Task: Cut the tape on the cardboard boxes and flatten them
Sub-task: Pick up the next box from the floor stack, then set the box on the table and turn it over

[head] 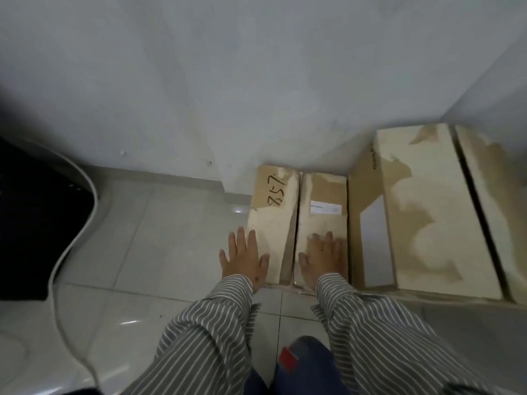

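Right of frame centre, both hands press flat, fingers straight and spread: left hand, right hand, on the small tan taped cardboard box. It looks light, stiff; grip its flap edges.

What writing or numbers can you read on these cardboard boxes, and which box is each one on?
"857": handwritten in black marker on the left flap of the small cardboard box.
White label on that box's right flap: print too small to read.
Dark print on the side of the large cardboard box: too blurred to read.

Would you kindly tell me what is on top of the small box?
Both hands, left and right, lie flat on the small box, beside a white label and handwritten "857". Its inside is covered.
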The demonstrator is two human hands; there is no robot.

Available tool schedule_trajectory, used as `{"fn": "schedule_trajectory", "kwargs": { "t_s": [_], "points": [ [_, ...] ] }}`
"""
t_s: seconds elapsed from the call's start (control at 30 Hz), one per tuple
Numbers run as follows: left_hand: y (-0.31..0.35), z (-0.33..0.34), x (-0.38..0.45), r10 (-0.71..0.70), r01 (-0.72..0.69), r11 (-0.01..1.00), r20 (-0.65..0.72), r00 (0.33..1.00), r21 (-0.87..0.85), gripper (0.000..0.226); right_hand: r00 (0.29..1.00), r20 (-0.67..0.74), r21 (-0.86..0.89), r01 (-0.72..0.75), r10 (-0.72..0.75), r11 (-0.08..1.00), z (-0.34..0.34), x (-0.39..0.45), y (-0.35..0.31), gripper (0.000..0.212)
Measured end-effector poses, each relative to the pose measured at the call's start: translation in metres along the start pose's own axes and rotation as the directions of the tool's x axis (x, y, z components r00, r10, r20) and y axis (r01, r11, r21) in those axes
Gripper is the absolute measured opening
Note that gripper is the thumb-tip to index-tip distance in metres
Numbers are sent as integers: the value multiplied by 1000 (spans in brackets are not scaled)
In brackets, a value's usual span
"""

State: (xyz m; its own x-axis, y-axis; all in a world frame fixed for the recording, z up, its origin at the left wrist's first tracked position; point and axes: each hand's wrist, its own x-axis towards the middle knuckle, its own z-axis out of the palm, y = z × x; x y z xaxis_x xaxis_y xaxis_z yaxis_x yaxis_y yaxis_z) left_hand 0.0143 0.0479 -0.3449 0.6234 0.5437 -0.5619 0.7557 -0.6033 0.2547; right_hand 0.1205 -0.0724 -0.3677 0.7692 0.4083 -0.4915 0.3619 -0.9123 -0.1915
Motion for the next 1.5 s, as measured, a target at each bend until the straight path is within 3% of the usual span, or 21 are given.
{"fn": "schedule_trajectory", "kwargs": {
  "t_s": [0.13,0.3,0.4,0.53,0.63,0.83,1.07,1.27,1.5],
  "points": [
    [-4,33,35,51,-52,998,-8,999,-31,72,991,-123,-6,-62,61,998,35,15,7,68],
    [-10,50,38,56,-55,998,-89,994,9,79,971,-215,32,-95,100,995,42,19,4,65],
    [-12,44,38,29,-40,987,-70,997,-154,88,958,-225,153,-143,176,978,31,19,-4,53],
    [-13,32,38,-133,124,914,3,991,-387,100,947,-144,365,-220,288,905,11,20,-6,38],
    [-22,25,32,-208,195,887,17,978,-418,97,948,-49,478,-254,314,841,12,17,-8,34],
    [-31,-7,5,-239,181,879,-79,968,-441,85,962,-104,528,-162,253,833,3,-12,-24,39],
    [-13,-107,-69,-202,80,903,-251,947,-422,71,959,-229,565,-6,164,825,-82,-88,-54,51],
    [12,-199,-161,-166,-24,838,-295,941,-545,64,927,-348,577,97,137,811,-201,-167,-69,54],
    [80,-297,-253,25,-220,813,-346,938,-539,60,834,-482,635,123,267,763,-346,-255,-50,49]
  ]
}}
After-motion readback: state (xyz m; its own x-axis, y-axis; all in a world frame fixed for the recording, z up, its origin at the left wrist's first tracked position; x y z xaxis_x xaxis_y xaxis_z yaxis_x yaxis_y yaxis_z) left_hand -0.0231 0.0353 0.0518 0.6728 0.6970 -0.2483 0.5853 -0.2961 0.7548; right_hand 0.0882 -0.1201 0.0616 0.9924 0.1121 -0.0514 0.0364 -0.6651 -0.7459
